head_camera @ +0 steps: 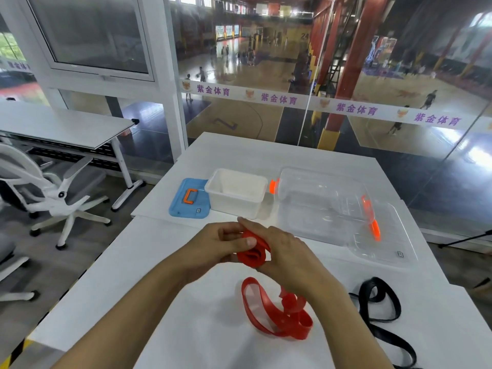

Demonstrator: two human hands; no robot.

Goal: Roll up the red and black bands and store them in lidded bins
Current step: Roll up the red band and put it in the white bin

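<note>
1. Both hands meet at frame centre, above the tabletop [186, 328]. The left hand [221, 246] pinches the started coil of the red band [253, 255]; the right hand [287, 251] curls round it, likely to keep the roll tight.
2. The band's loose tail lies in loops below the hands.
3. The black band [383, 304], lower right, lies unrolled.
4. The white bin [237, 191] and clear bin [319, 193] stand open behind; the blue lid [189, 198] lies left, the clear lid [383, 235] right, ready for storing.

sports hall office overlooking basketball court [255, 75]
</note>
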